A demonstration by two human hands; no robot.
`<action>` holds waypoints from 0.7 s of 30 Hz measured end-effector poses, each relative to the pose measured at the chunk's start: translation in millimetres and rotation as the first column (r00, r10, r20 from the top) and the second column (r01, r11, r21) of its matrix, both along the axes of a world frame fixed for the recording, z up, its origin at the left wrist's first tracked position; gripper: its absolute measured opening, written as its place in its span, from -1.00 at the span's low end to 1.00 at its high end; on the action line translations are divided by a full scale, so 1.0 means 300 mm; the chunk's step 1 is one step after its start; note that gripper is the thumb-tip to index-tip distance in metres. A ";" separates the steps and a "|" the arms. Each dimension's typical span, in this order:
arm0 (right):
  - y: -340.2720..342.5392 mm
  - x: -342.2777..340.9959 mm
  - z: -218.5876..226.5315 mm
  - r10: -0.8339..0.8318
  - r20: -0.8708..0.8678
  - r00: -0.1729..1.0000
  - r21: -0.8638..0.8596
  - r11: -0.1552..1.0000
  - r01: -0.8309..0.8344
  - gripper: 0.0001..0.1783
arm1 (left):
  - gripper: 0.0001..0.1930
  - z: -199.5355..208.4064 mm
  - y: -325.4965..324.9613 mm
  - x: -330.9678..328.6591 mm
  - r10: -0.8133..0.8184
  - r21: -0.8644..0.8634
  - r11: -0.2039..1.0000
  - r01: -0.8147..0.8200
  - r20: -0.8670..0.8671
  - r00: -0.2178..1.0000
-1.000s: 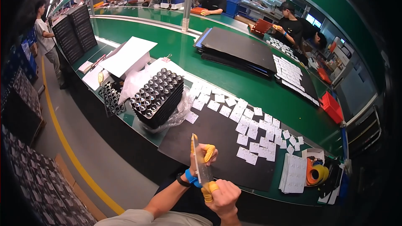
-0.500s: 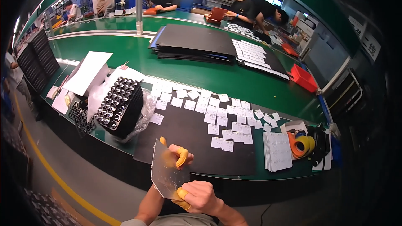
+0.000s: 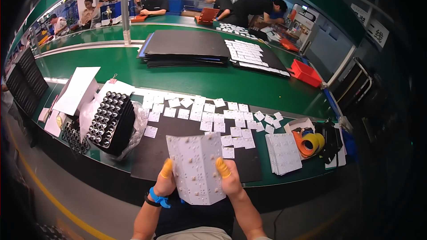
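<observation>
A white circuit board panel [image 3: 194, 171], dotted with small pale components and holes, is in both my hands in front of the bench. It bends along a lengthwise line right of its middle. My left hand [image 3: 165, 184] grips its left edge, with a yellow finger cot on the thumb and a blue strap at the wrist. On the right edge my right hand [image 3: 231, 180] is closed, its thumb also in a yellow cot. The fingers behind the panel are hidden. Just beyond lies a black mat [image 3: 147, 155] with several small white boards [image 3: 207, 117] spread over it.
At left stands a stack of black trays [image 3: 109, 120] with round cups, partly wrapped in clear plastic. A pile of white panels [image 3: 283, 153] and orange and yellow tape rolls [image 3: 311, 143] sit at right. Farther back are stacked black sheets [image 3: 187, 46], a red bin [image 3: 306, 73] and co-workers.
The panel has swung from a slanted, nearly edge-on hold to facing me, and now shows a bend. My hands have moved to its opposite side edges. The whole view has shifted.
</observation>
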State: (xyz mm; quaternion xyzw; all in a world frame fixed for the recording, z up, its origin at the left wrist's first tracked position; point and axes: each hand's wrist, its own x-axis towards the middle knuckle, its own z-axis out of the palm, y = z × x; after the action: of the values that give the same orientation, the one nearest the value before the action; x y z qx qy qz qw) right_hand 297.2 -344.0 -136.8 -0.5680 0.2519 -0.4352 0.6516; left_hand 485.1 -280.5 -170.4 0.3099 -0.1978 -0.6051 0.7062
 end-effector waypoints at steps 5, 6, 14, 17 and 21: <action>0.031 0.039 0.017 -0.252 0.062 0.966 0.218 0.948 0.233 -0.69 | -0.47 0.029 0.011 0.037 -0.110 -0.208 0.961 0.183 0.319 0.941; 0.032 0.025 0.006 -0.100 0.063 0.993 0.083 0.992 0.094 -0.68 | -0.47 0.037 0.017 0.036 -0.095 -0.213 0.962 0.168 0.316 0.944; 0.042 0.024 -0.029 -0.216 0.162 0.963 0.285 0.944 0.164 -0.65 | -0.52 0.056 0.011 0.002 -0.049 -0.194 0.973 0.122 0.344 0.938; 0.012 0.006 -0.053 -0.080 0.208 0.975 0.208 0.977 0.036 -0.63 | -0.53 0.053 0.004 -0.001 -0.034 -0.194 0.975 0.109 0.355 0.934; -0.002 0.015 -0.050 -0.076 0.167 0.983 0.207 0.977 0.041 -0.62 | -0.55 0.061 -0.002 -0.009 -0.002 -0.187 0.979 0.079 0.380 0.925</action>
State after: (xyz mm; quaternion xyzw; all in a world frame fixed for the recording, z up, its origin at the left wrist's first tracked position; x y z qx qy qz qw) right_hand 301.5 -344.6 -151.8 -0.4508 0.2538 -0.4742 0.7124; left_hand 482.6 -281.0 -152.1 0.3442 -0.3960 -0.5257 0.6696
